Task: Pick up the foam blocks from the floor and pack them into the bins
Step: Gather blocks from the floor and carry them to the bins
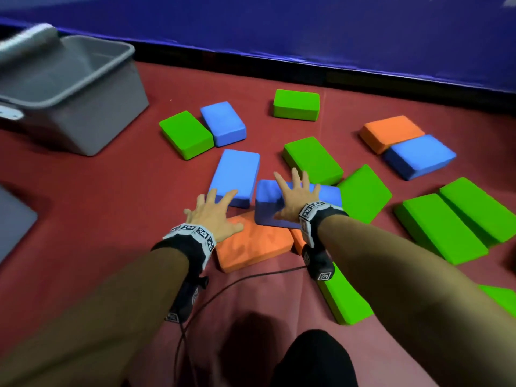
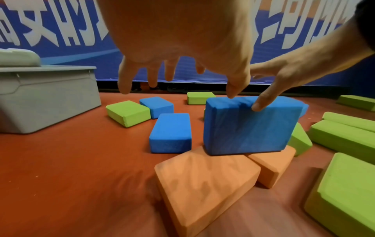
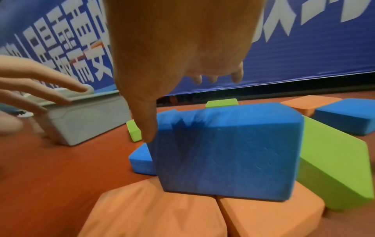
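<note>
A blue foam block (image 1: 268, 212) (image 2: 247, 128) (image 3: 223, 152) leans tilted on two orange blocks (image 1: 251, 247) (image 2: 202, 179) (image 3: 270, 216). My right hand (image 1: 294, 195) (image 3: 172, 48) lies on its top with the fingers spread straight and the thumb (image 2: 258, 105) against its near face. My left hand (image 1: 212, 213) (image 2: 182, 48) hovers with spread fingers above the near end of a flat blue block (image 1: 237, 171) (image 2: 170, 129) and the left orange block, holding nothing. An open grey bin (image 1: 83, 127) (image 2: 46, 104) (image 3: 87, 121) stands at the far left.
Several green, blue and orange blocks (image 1: 312, 159) lie scattered on the red floor mat up to the blue banner wall (image 1: 307, 29). Another grey piece (image 1: 14, 219) shows at the left edge. A black cable (image 1: 223, 291) runs across the mat near my knee (image 1: 315, 358).
</note>
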